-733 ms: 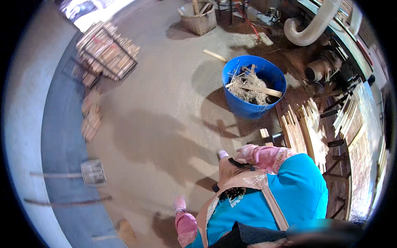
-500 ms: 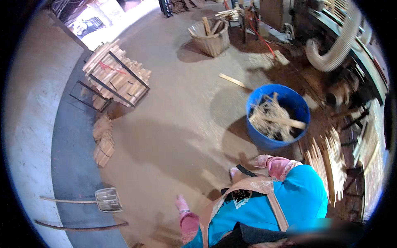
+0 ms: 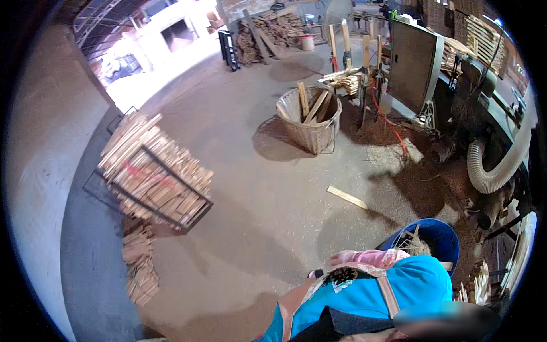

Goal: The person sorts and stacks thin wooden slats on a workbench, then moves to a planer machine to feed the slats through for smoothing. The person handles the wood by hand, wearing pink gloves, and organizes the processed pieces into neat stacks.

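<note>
My blue shirt and brown apron straps (image 3: 364, 296) fill the lower edge of the head view. A pink-sleeved right arm or hand (image 3: 369, 257) shows just above my chest, close to the rim of a blue round bin (image 3: 441, 235) that holds thin wood scraps. Whether its fingers hold anything is hidden behind my body. My left hand is out of the picture.
A woven basket (image 3: 310, 128) with wood offcuts stands mid-floor. A metal rack (image 3: 156, 179) stacked with wooden sticks is on the left, with bundles (image 3: 139, 265) below it. A loose plank (image 3: 347, 198) lies on the concrete. A woodworking machine with a pale hose (image 3: 498, 168) stands on the right.
The view has tilted upward and forward: the blue bin slid toward the lower right, the basket and machine came into sight. My left pink glove dropped out of the picture.
</note>
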`<state>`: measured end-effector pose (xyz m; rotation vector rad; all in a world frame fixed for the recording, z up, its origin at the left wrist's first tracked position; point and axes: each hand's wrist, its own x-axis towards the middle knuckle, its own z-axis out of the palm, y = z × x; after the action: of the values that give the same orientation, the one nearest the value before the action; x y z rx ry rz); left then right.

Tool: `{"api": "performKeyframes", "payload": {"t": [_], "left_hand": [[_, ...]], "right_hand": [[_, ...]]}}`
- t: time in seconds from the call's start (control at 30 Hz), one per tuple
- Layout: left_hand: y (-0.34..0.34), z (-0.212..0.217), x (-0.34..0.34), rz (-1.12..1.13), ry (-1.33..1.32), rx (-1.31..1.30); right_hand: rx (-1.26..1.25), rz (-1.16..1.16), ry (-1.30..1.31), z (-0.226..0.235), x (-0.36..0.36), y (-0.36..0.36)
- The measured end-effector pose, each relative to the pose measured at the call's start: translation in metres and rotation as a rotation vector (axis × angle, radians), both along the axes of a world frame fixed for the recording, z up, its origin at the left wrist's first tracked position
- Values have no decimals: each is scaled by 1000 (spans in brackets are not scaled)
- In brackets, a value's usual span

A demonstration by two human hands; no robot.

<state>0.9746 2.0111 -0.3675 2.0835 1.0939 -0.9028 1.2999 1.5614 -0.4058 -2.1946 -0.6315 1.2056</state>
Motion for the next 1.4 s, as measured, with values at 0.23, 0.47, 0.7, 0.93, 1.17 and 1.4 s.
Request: {"api": "performKeyframes", "payload": {"t": [0.23, 0.47, 0.7, 0.93, 1.17, 1.4], "left_hand": [[134, 59, 562, -114, -618, 1], [154, -7, 826, 18, -708, -293], [238, -23, 971, -257, -92, -104], [378, -48, 1254, -277, 40, 15], [395, 18, 1752, -296, -511, 47], [344, 5, 2057, -372, -694, -251]], "right_hand": [[-589, -513, 88, 31, 188, -156], [-521, -390, -12, -7, 529, -5], [79, -230, -118, 102, 912, 363], [157, -523, 134, 29, 1135, 374], [-531, -804, 262, -6, 1253, 170], [-323, -883, 193, -22, 1571, 224]]}}
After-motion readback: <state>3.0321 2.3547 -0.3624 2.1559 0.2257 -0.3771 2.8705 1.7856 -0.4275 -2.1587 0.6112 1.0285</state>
